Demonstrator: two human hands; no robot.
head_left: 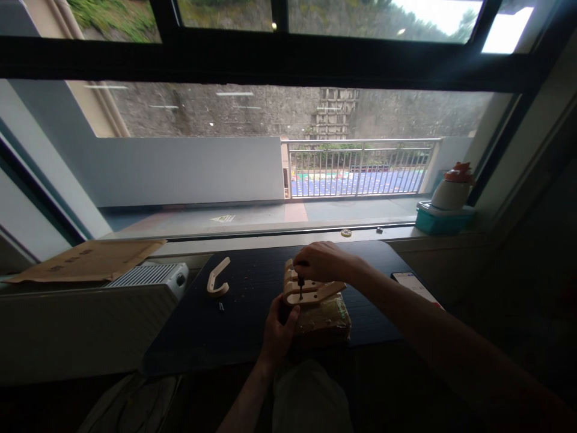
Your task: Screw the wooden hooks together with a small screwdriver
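My right hand (pixel 321 260) is closed around the handle of a small dark screwdriver (pixel 301 290). The shaft points down, its tip at the near wooden hook (pixel 311 297). Several such pale hooks lie side by side on a block (pixel 327 319) wrapped in shiny film or tape. My left hand (pixel 278 334) grips the curved left end of the near hook, thumb pressed against it at the block's edge; its other fingers are partly hidden. Farther left on the dark table lies a loose wooden hook (pixel 217 287), with small screws (pixel 221 307) below it.
The dark table (pixel 189 337) stands against a window sill. A phone (pixel 417 287) lies at its right edge, partly behind my forearm. On the sill are a teal box (pixel 444 219) with a bottle (pixel 452 191) on top. A brown envelope (pixel 90 258) rests over a radiator (pixel 151 275) at left.
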